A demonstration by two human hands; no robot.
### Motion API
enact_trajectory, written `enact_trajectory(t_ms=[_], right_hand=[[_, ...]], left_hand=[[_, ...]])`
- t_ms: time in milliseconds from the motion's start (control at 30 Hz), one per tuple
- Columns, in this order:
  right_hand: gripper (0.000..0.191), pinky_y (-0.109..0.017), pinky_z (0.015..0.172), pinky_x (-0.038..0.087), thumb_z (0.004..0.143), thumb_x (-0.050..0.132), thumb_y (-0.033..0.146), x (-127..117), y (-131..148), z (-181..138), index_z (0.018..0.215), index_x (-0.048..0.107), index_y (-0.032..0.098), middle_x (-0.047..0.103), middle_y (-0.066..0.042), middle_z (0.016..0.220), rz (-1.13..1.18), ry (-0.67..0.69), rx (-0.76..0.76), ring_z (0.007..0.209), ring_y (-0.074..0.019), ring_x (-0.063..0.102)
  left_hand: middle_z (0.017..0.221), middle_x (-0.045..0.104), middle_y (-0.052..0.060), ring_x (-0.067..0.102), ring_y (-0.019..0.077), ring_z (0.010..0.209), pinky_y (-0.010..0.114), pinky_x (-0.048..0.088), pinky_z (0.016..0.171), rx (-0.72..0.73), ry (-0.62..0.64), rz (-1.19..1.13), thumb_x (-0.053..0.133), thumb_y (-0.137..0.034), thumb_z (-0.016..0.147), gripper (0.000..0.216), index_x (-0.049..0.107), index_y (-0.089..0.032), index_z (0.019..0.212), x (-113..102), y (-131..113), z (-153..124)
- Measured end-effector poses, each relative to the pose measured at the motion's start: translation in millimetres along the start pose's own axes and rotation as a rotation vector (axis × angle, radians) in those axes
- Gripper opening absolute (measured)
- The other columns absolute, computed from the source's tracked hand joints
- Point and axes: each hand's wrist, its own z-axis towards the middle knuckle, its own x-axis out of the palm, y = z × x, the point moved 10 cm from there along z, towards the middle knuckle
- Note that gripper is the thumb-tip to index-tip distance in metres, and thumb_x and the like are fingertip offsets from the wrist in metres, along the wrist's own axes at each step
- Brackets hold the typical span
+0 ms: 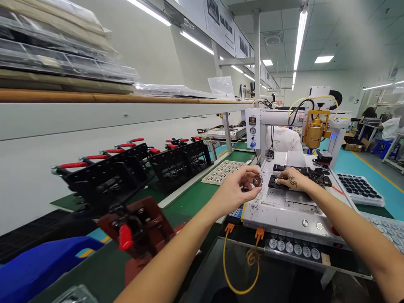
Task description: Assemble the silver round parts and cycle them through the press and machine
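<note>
My left hand [241, 185] is raised at the machine's left edge, its fingers curled round a small, round, shiny part [258, 180], clear or metallic. Over the white machine bed, my right hand [292, 179] reaches down to the black fixture [273, 183], with its fingertips pinched together at the fixture's left end. A small pale bit shows at those fingertips, too small to name. The dispensing machine [268, 212] stands in front of me, and its gold-coloured head [313, 132] hangs behind the right hand.
A tray of small parts [211, 177] lies left of the machine. To the right is a tray of black discs [359, 189]. Black racks with red-handled clamps [104, 168] line the left. A yellow cable [224, 261] hangs in front. A person [285, 139] sits behind the machine.
</note>
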Motion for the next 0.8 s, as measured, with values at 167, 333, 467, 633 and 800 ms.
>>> enact_trajectory(t_ms=[167, 333, 467, 633, 800], right_hand=[[0.027, -0.042, 0.099, 0.050, 0.102, 0.068, 0.038, -49.5, -1.4, -67.8, 0.121, 0.079, 0.023, 0.075, -0.011, 0.108, -0.001, -0.326, 0.006, 0.107, -0.0303, 0.067], [0.032, -0.046, 0.094, 0.048, 0.107, 0.057, 0.048, -90.7, -43.0, -246.9, 0.109, 0.072, 0.021, 0.069, -0.011, 0.103, -0.092, -0.661, 0.239, 0.096, -0.0297, 0.062], [0.041, -0.048, 0.092, 0.046, 0.095, 0.070, 0.063, -81.3, -72.1, -341.6, 0.091, 0.064, 0.023, 0.064, -0.008, 0.092, -0.183, -0.797, 0.426, 0.094, -0.0315, 0.060], [0.032, -0.049, 0.093, 0.048, 0.100, 0.069, 0.054, -48.0, -65.8, -351.6, 0.096, 0.061, 0.023, 0.063, -0.009, 0.096, -0.137, -0.810, 0.437, 0.096, -0.0311, 0.059], [0.017, -0.040, 0.088, 0.058, 0.109, 0.056, 0.030, 27.0, -18.4, -326.2, 0.106, 0.072, 0.026, 0.077, -0.007, 0.100, 0.012, -0.432, 0.212, 0.094, -0.0264, 0.073]], left_hand=[[0.108, 0.071, 0.005, 0.067, 0.0187, 0.088, 0.036, 0.059, 0.083, -0.011, -0.052, 0.036, 0.076, -0.030, 0.085, 0.042, 0.061, -0.024, 0.124, 17.7, 1.6, -25.9], [0.100, 0.074, 0.002, 0.071, 0.0214, 0.088, 0.037, 0.060, 0.087, -0.094, -0.059, 0.133, 0.077, -0.033, 0.084, 0.043, 0.064, -0.027, 0.125, 40.4, 36.1, -72.4], [0.095, 0.074, 0.001, 0.071, 0.0208, 0.082, 0.035, 0.061, 0.081, -0.150, -0.006, 0.119, 0.072, -0.031, 0.086, 0.035, 0.067, -0.026, 0.120, 88.9, 68.0, -95.9], [0.104, 0.077, 0.005, 0.074, 0.0243, 0.093, 0.038, 0.061, 0.089, -0.078, 0.254, 0.077, 0.072, -0.024, 0.083, 0.032, 0.067, -0.024, 0.115, 199.3, 88.8, -107.1], [0.149, 0.067, 0.016, 0.058, 0.0367, 0.145, 0.054, 0.041, 0.127, 0.020, 0.466, 0.100, 0.082, -0.018, 0.076, 0.039, 0.068, -0.022, 0.112, 274.8, 111.7, -114.9]])
